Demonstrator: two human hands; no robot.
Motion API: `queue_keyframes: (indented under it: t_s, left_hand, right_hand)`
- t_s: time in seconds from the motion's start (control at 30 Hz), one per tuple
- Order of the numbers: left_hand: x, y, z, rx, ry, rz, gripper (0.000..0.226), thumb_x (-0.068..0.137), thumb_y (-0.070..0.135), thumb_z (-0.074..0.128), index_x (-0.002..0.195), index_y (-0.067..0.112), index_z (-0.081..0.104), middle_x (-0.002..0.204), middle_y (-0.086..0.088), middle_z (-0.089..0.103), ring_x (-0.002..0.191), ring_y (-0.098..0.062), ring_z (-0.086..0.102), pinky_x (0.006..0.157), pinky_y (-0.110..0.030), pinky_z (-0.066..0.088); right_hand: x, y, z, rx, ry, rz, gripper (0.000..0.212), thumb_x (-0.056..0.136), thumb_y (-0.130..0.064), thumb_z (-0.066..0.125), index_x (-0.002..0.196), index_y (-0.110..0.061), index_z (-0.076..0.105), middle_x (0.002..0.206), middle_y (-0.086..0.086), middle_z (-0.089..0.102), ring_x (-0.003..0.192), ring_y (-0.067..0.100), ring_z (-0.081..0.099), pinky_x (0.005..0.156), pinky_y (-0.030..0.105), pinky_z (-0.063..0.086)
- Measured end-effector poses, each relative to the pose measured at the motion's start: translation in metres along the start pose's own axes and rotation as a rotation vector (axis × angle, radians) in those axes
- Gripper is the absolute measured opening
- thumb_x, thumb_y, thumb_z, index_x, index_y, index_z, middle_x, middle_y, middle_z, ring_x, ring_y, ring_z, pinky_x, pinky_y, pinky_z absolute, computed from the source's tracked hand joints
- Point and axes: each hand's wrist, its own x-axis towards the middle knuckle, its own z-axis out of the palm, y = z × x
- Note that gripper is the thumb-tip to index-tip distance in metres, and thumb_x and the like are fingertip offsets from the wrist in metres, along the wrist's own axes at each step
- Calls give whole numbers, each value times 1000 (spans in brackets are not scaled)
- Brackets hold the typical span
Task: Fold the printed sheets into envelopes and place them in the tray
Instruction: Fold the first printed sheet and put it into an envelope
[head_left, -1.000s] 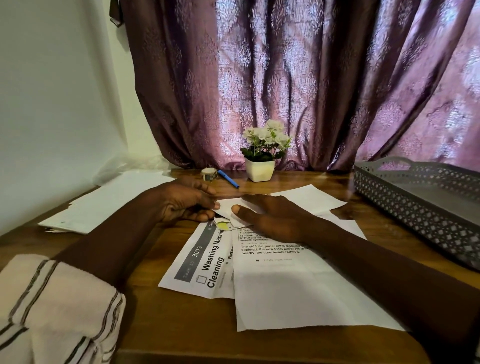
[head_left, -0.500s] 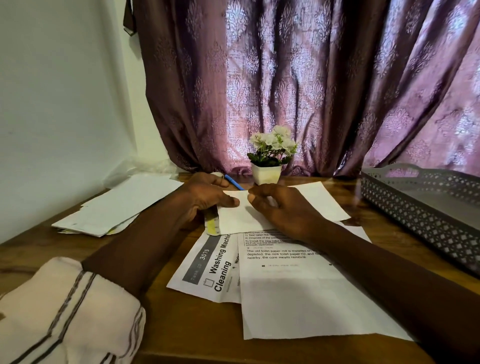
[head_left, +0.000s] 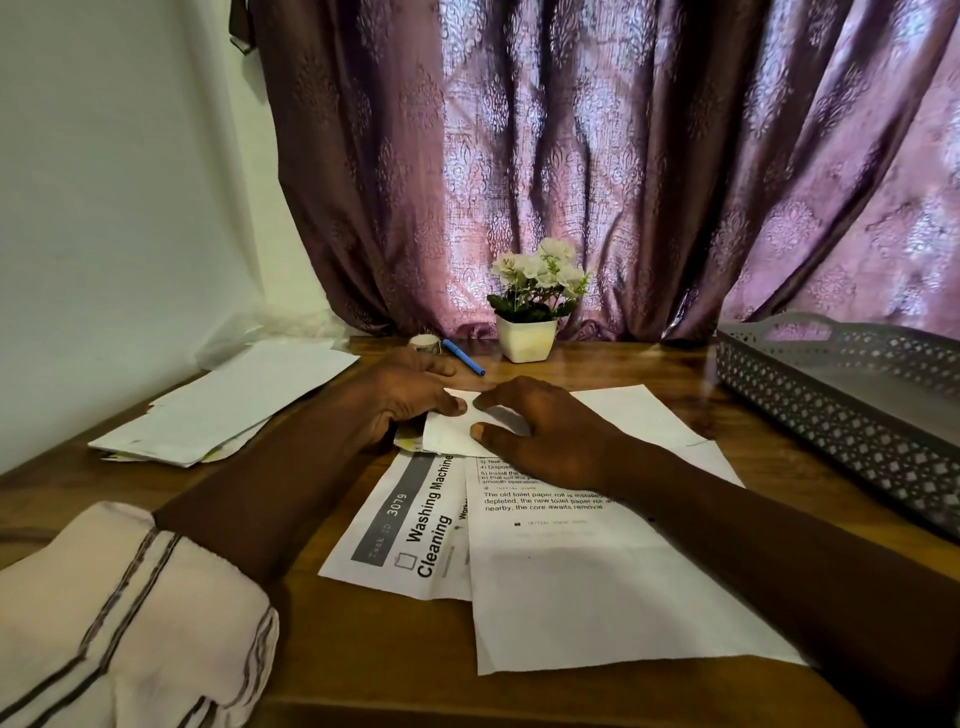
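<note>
Left hand pinches the left edge of a small folded sheet with curled fingers. Right hand presses spread fingers on top. It lies mid-tabletop, over two printed sheets; the tray sits at the right edge.

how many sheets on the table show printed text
2. The Washing Machine Cleaning sheet lies front centre; the toilet-paper sheet overlaps its right edge. The left pile and the folded paper held by the left hand and right hand show blank sides; more may be hidden.
</note>
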Motion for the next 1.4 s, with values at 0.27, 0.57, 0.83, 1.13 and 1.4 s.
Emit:
queue_keyframes:
  t_s: [0.27,0.57,0.83,1.13,1.4]
  left_hand:
    - [-3,0,4,62,25,48,57,70,18,94,121,17,69,125,-4,64,112,-25,65,90,-37,58]
    - [-2,0,7,55,54,41,57,73,5,90,123,24,70,126,-10,65,100,-28,69,59,-30,52]
    - [1,1,-18,600,278,235,24,85,35,78,106,24,73,110,-2,71,98,-27,68,89,-38,55]
    - [1,-12,-40,569,63,65,21,88,21,63,91,6,76,96,-23,76,67,-23,62,60,-30,47]
    - [-4,-6,-42,73,39,-28,22,99,11,51,113,12,68,82,-12,72,61,-20,60,56,-26,42]
  right_hand:
    - [1,2,3,27,-5,1,51,97,-53,58,142,-31,52,148,-6,48,136,13,43,107,28,38]
    - [2,2,3,5,-17,-4,54,97,-53,58,145,-29,51,151,-7,46,140,12,39,108,26,33]
    - [6,6,7,-32,-80,6,55,99,-57,51,146,-30,51,154,-4,45,143,16,37,118,39,33]
    - [4,7,8,-21,-79,-16,45,103,-47,50,147,-38,51,153,-1,45,144,18,34,119,39,29]
    - [5,8,9,3,-66,-20,44,102,-47,51,145,-38,53,152,-5,47,144,16,35,118,36,29]
